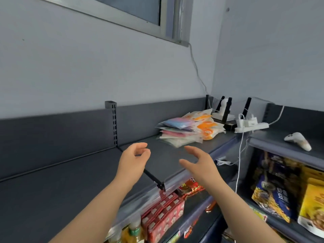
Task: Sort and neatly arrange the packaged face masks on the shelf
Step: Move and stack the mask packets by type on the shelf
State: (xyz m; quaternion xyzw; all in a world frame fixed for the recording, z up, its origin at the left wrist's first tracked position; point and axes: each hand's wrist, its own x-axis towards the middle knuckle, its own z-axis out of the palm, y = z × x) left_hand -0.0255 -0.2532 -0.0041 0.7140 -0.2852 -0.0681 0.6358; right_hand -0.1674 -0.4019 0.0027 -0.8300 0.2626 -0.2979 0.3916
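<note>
Hovering near blurred-label mask packets (184,132): left hand (135,160), right hand (199,163)

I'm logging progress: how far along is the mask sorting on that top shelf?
Nothing looks done yet: the packaged face masks lie in one loose, mixed heap on the shelf, orange packs jumbled against pink and blue ones. In hand: nothing; the left hand and right hand are both open and empty, short of the heap. Left: all the sorting and arranging.

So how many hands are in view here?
2. The left hand hovers over the top shelf by the black divider; the right hand hovers beside it, nearer the mask packets. Neither holds anything.
</note>
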